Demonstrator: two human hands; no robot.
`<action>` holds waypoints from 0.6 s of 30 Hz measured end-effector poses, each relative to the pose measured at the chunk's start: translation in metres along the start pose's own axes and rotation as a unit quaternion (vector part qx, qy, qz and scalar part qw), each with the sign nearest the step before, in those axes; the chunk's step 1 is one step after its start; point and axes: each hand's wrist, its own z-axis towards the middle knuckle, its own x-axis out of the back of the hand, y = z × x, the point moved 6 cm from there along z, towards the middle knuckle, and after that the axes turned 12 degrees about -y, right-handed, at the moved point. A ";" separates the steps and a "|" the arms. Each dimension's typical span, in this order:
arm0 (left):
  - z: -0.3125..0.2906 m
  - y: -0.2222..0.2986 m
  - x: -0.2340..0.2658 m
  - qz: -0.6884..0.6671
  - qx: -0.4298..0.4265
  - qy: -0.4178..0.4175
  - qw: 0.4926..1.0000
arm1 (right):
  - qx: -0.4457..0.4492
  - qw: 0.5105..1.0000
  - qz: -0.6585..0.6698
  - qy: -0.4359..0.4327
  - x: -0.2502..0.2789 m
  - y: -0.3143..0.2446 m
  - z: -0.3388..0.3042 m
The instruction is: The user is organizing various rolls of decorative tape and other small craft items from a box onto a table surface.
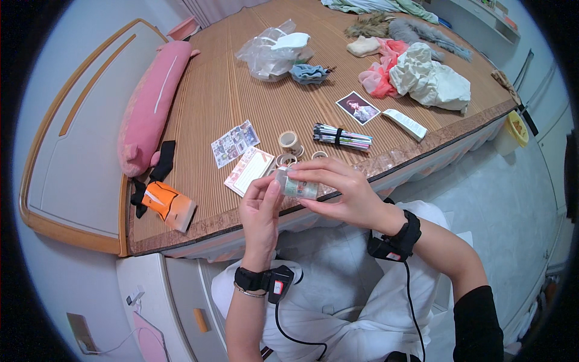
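Note:
Between both hands, above the bed's front edge, is a small pale green patterned roll (300,188) with a clear, shiny covering. My left hand (262,204) pinches its left end between thumb and fingers. Along the right end, the fingers and thumb of my right hand (348,192) close from above and below. Just beyond the hands stand a wide roll of tape (290,143) and smaller rolls of tape (285,160), partly covered by my fingers. A pink-bordered notepad (250,171) lies left of them, beside a sticker sheet (235,143).
A banded bundle of pens (342,137), a photo card (357,108) and a white box (404,124) lie to the right. Farther back are a plastic bag (271,57) and crumpled white cloth (429,78). An orange packet (169,205) and long pink plush (154,105) occupy the left.

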 end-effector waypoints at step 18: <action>-0.001 -0.004 0.000 -0.073 -0.011 0.012 0.997 | -0.005 1.000 0.009 0.025 -0.001 -0.004 -0.001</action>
